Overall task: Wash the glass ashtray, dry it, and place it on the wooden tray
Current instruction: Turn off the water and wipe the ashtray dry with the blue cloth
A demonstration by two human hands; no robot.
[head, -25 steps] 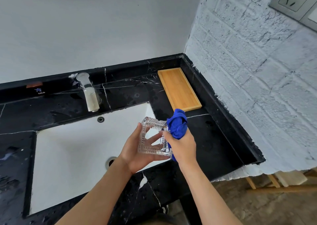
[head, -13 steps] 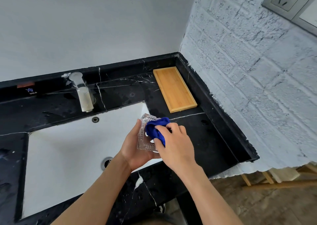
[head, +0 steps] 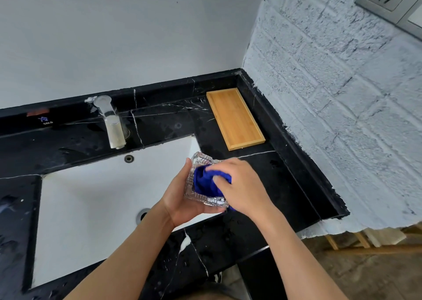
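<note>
Above the sink's (head: 91,208) right edge, the left hand (head: 180,201) cradles the tilted ashtray (head: 211,200) by its ribbed rim while the right hand (head: 242,185) presses a cloth (head: 203,182) inside; thick glass, likely heavy, slippery, breakable.

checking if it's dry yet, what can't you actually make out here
- Head view: the glass ashtray bowl is hidden by the blue cloth and the right hand.
- Its underside is covered by the left hand.
- Any water left on the glass is too fine to tell.
</note>
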